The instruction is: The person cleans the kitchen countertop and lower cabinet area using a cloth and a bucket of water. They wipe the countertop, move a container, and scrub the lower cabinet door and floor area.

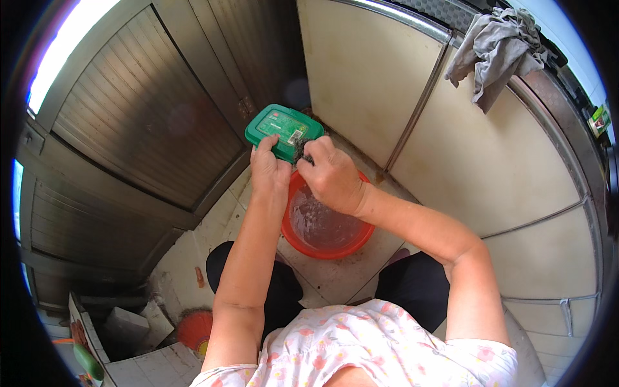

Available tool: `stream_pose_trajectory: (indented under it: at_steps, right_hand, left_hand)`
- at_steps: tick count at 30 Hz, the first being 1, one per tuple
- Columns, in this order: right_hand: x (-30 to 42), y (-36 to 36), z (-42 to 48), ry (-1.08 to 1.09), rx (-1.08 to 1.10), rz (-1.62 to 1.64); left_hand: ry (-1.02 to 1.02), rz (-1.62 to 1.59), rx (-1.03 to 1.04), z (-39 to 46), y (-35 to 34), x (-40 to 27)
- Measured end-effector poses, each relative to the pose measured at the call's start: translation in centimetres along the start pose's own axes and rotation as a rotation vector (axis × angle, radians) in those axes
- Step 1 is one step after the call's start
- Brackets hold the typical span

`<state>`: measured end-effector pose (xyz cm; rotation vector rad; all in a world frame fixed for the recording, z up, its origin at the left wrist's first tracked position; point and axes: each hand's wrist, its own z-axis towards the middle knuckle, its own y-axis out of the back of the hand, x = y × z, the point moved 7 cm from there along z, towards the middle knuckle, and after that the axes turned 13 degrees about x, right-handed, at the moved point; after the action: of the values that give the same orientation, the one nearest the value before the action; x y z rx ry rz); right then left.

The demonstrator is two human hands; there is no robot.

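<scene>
My left hand grips the near edge of a green plastic container, thumb on its labelled face. A printed label and a barcode show on that face. Pinched in the fingers of my right hand is a dark steel wool scourer, which meets the container's near right corner. Below both hands a red plastic basin stands on the floor, holding cloudy water. My right hand covers part of the basin's far rim. The undersides of both hands are hidden.
Cream cabinet doors rise on the right, with a grey cloth hung over the counter edge. A brown metal door stands at the left. At lower left are a red broom head and a green cucumber-like vegetable.
</scene>
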<state>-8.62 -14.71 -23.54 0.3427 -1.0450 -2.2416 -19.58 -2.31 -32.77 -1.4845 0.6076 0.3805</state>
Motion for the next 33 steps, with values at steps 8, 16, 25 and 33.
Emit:
stream_pose_trajectory:
  at_steps: [8, 16, 25, 33]
  right_hand:
    - [-4.3, 2.3, 0.2, -0.112, -0.098, -0.014]
    - [-5.9, 2.7, 0.2, -0.147, -0.107, -0.050]
    - [-5.3, 2.1, 0.1, -0.019, 0.016, 0.027]
    - [-4.6, -5.5, -5.2, -0.147, 0.306, 0.339]
  left_hand:
    - [0.052, -0.020, -0.025, -0.4, 0.2, -1.3]
    - [0.084, 0.079, 0.182, -1.4, -1.4, -2.0]
    - [0.096, 0.153, 0.152, -1.2, -0.2, -3.6]
    - [-0.002, 0.058, 0.285, -1.5, -2.8, -5.7]
